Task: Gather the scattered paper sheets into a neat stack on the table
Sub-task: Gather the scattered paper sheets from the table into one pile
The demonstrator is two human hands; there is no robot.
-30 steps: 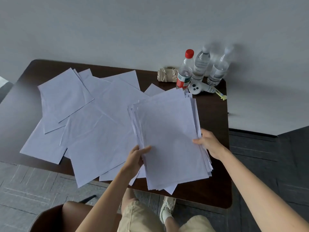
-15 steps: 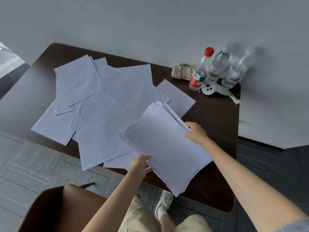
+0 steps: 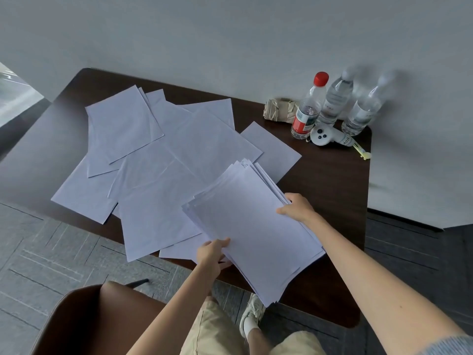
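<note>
Left grip (image 3: 213, 253): closed on the near left edge of the stack (image 3: 250, 221), with the thumb laid on top and the fingers tucked beneath.
Right grip (image 3: 297, 207): closed on the stack's right long edge, the fingers curled over it.
Stack: held between both grips over the near right part of the bench (image 3: 330, 190), turned diagonally (its sheets are fanned unevenly at the far corner); the near corner is hung out past the bench's front edge.
Loose sheets (image 3: 153, 175): spread overlapping across the bench's middle and left, some partly covered by the stack.
Far right corner: a red-capped bottle (image 3: 308, 111) and two clear bottles (image 3: 335, 101) are stood together, a white controller (image 3: 325, 137) laid just in front.
Chair (image 3: 102, 319): brown, seen at the near left.
</note>
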